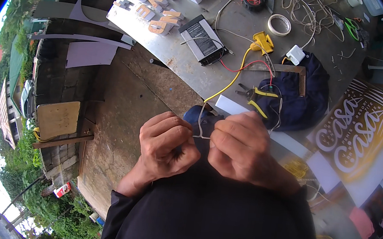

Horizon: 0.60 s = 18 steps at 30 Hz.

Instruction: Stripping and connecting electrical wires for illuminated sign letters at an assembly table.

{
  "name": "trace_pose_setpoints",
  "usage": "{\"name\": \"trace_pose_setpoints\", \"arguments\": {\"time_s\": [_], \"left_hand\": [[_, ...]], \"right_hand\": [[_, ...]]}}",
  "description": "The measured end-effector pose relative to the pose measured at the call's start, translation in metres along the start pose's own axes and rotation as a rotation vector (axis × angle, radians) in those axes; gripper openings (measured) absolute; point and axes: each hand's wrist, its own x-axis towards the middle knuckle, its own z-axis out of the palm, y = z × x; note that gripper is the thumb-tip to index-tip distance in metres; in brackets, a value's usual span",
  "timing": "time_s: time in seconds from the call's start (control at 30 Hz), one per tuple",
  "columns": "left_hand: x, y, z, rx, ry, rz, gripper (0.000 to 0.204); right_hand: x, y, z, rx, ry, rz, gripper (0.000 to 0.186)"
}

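Observation:
A thin white wire (pixel 200 120) stretches across the gap between my hands, close in front of my body. My left hand (pixel 168 144) is closed, its thumb and fingers pinching one side of the wire. Opposite it, my right hand (pixel 241 147) is closed on the other side. From the pinched spot the white wire rises and meets a yellow cord (pixel 229 85) running up the metal table to a yellow plug or socket (pixel 262 42). Just beyond my right hand lie yellow-handled pliers (pixel 258 99) and a white strip (pixel 231 106). Wire ends inside my fingers are hidden.
On the metal table (pixel 157 51) sit a black power supply box (pixel 203 40), cut-out letters (pixel 162 23), a tape measure (pixel 253 1), a tape roll (pixel 279 25), a white adapter (pixel 295 55), a steel square (pixel 303 80) on dark cloth (pixel 316 99), and green-handled scissors (pixel 351 29). A lettered sheet (pixel 361 135) lies right.

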Motion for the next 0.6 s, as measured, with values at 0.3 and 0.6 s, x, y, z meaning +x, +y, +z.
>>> {"name": "trace_pose_setpoints", "arguments": {"time_s": [0.3,0.6], "left_hand": [[0.001,-0.019,-0.014,-0.045,-0.036,-0.044,0.014],[-0.009,-0.015,0.018,-0.548,-0.015,-0.322,0.015]], "right_hand": [[0.007,0.004,-0.014,0.162,-0.032,0.127,0.005],[0.008,0.002,-0.012,0.485,-0.047,0.496,0.011]]}}
